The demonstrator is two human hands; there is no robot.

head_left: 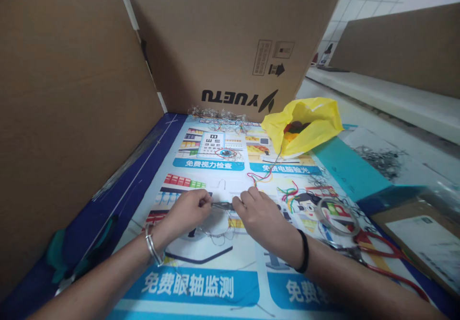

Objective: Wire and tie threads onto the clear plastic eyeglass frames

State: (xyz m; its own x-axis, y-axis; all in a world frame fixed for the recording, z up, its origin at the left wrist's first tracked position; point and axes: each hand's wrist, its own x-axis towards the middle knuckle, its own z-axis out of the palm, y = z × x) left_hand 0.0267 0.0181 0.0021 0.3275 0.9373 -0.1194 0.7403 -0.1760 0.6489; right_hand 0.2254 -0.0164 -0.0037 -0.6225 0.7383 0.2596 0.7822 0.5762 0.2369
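A short dark grey strand [222, 205], perhaps cord or wire, stretches between my two hands over the printed sheet [136, 272]. My left hand [192, 209] is closed and pinches its left end. At the other end my right hand [259, 217] is closed on it, fingers curled. Below the strand hangs or lies a thin wire loop [219, 235]; I cannot tell whether it is joined to it. Red, green and yellow threads [259, 176] run from near my right hand towards a yellow bag [305, 126]. A small bent wire hook [222, 184] lies beyond my left hand.
Red-handled scissors [384, 248] and a clear tape roll [338, 217] lie at right, near coloured threads [290, 195]. Teal-handled scissors [57, 257] are at left. Cardboard walls [230, 37] stand behind and left. Small wire pieces [383, 162] are heaped at right.
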